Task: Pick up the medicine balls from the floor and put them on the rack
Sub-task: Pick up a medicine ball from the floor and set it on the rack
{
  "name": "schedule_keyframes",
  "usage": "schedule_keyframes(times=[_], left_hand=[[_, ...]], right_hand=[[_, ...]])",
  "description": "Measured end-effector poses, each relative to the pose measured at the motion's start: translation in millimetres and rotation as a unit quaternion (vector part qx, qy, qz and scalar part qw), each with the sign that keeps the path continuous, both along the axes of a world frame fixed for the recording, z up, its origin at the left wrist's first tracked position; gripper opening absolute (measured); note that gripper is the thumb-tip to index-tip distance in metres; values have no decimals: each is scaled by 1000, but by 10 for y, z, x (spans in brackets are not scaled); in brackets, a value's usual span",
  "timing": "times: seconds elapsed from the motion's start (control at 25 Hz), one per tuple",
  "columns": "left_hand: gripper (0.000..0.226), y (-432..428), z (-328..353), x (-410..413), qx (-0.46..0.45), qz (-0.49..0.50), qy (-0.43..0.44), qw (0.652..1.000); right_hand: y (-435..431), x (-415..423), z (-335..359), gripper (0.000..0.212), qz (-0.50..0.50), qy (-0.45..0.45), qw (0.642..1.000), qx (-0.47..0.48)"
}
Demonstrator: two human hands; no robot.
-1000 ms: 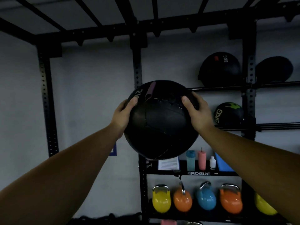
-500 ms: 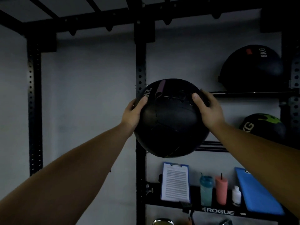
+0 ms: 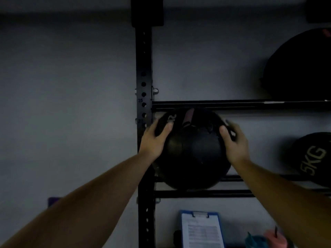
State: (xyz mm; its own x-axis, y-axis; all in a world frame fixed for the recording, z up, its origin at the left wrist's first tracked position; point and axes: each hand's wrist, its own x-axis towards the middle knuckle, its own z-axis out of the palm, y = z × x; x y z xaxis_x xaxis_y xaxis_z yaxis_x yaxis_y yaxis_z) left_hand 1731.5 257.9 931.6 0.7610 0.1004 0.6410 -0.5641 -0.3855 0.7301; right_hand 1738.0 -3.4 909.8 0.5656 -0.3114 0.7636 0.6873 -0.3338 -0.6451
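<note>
- Ball [image 3: 192, 154]: black, round, with a maroon strap at its top; sits against the rack's upright post [image 3: 144, 122], just to the post's right, between the upper rail [image 3: 232, 104] and the lower rail [image 3: 206, 193]; its underside looks to rest at the lower rail, though the contact is too dark to confirm
- Left hand [image 3: 154, 140]: pressed on the ball's left flank, next to the post; grip spread wide over the curve, thumb lying on the ball's front, fingers wrapping behind
- Right hand [image 3: 234, 142]: on the ball's right flank, away from the post; grip spread wide, thumb on the ball's front; fingertips blurred, so whether they touch the surface I cannot tell
- Both forearms: bare, reaching up from the bottom corners, one each side of the post
- 5KG ball [image 3: 313, 161]: black, pale lettering, same shelf level, well to the right of the post, apart from the held ball
- Top ball [image 3: 300, 68]: black, on the upper rail, far right of the post, cut by the frame edge
- Clipboard [image 3: 201, 230]: blue, printed sheet clipped on, below the lower rail, just right of the post
- Two cups [image 3: 268, 238]: teal and pink, bottom edge, further right of the post than the clipboard
- Wall [image 3: 71, 86]: grey, plain, behind the post
</note>
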Motion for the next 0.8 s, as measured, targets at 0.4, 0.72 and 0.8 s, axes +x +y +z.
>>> schedule_keyframes(times=[0.4, 0.72, 0.8], left_hand=[[118, -324, -46, 1358, 265, 9, -15, 964], [122, -606, -36, 1445, 249, 78, 44, 964], [110, -607, -99, 1200, 295, 94, 53, 949]], right_hand=[[-113, 1588, -216, 46, -213, 146, 953, -161], [-141, 1093, -762, 76, -106, 208, 938, -255], [-214, 821, -577, 77, -127, 243, 911, -308]])
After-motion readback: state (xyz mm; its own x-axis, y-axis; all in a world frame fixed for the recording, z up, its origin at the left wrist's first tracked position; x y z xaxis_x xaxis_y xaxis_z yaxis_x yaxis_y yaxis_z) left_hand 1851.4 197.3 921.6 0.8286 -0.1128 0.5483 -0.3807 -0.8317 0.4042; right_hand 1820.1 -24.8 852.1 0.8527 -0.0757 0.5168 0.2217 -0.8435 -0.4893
